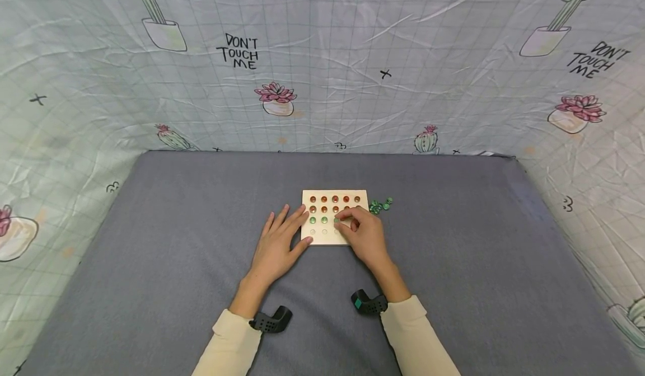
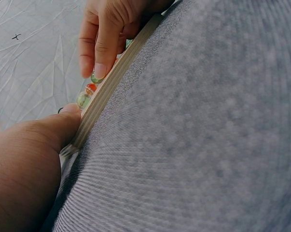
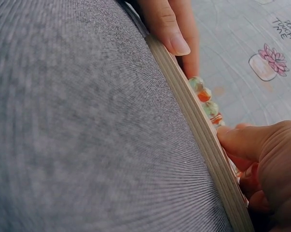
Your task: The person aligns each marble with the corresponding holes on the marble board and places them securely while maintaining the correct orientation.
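Note:
A pale wooden board point(image 1: 318, 241) with rows of round hollows lies on the grey cloth. Red-orange marbles point(image 1: 324, 199) sit in its two far rows, and two green marbles point(image 1: 318, 220) begin the row nearer me. My right hand point(image 1: 367, 236) pinches another green marble point(image 1: 336, 220) between thumb and index finger, right at the third hollow of that row. The hollows in the nearest row hold nothing where they show; the right hand hides some others. With fingers extended, my left hand point(image 1: 277, 247) rests along the board's left edge, thumb at its near corner point(image 2: 70, 108).
Just beyond the board's right edge lies a small loose heap of green marbles point(image 1: 375, 206). Grey cloth point(image 1: 201, 208) covers the table all around. A patterned fabric backdrop point(image 1: 342, 96) rises behind and at both sides.

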Tool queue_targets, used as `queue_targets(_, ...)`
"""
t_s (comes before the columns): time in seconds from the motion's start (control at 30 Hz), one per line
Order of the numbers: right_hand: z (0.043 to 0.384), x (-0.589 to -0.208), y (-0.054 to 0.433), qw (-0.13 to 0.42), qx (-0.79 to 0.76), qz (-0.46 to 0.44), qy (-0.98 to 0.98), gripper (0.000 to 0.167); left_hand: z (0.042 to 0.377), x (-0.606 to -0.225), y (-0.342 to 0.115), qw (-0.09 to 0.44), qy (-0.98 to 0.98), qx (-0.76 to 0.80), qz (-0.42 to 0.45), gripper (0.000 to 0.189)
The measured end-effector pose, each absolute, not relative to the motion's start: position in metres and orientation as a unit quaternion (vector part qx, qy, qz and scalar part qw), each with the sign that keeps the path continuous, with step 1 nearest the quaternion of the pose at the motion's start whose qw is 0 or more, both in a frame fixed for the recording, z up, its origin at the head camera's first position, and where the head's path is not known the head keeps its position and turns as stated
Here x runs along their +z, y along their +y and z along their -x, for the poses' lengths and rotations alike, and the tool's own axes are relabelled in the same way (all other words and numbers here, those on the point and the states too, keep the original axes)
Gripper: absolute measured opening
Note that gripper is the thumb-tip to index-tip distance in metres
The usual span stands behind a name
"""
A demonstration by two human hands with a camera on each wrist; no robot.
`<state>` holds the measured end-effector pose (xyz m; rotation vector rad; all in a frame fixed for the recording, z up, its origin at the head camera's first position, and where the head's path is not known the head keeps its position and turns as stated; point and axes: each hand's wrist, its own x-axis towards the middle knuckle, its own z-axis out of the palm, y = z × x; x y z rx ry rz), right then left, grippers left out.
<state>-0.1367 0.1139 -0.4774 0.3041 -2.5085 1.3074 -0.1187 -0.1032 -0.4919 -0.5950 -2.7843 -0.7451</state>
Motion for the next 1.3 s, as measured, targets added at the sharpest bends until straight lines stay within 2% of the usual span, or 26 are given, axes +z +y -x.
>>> queue_targets(0.57,0.136,-0.479,0.115,0.147,0.436,-0.105,-0.882,0.012,0.117,-0.491,-0.104,0.109,-0.940,-0.252,0.202,0.058)
queue_targets(0.97,0.129,-0.476,0.118,0.164,0.484,-0.121,-0.851,0.014,0.114,-0.493,-0.104,0.118,-0.938,-0.254,0.206,0.056)
queue_targets(1.3,0.129,-0.465,0.135,0.165,0.487,-0.085,-0.853,0.012,0.114,-0.493,-0.104,0.117,-0.937,-0.257,0.204,0.057)
